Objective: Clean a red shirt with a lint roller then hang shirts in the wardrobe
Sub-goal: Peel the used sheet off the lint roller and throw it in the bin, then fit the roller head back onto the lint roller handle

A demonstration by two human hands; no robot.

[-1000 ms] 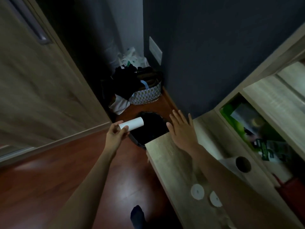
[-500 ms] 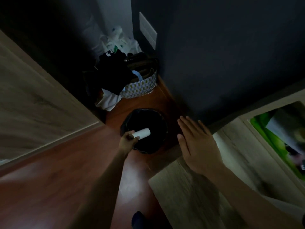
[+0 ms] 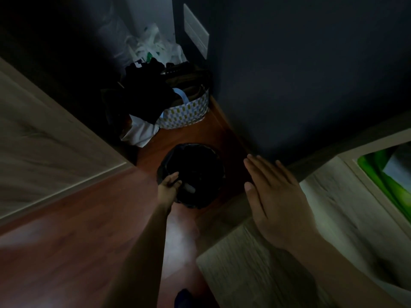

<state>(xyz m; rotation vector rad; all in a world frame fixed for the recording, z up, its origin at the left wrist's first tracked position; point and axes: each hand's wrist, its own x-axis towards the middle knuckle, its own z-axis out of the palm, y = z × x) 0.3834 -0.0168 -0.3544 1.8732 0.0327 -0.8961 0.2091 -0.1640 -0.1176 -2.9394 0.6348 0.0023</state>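
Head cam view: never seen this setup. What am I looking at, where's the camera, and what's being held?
No machine here: a person wears one wide-angle camera on the head, looking down at their own bare hands. The left hand reaches into a black-lined bin on the wooden floor. A pale roll lies just past its loose fingers, not gripped as far as the dim picture shows. The right hand is flat and open over the edge of a wooden top, holding nothing. Behind the bin stands a patterned basket piled with dark clothes.
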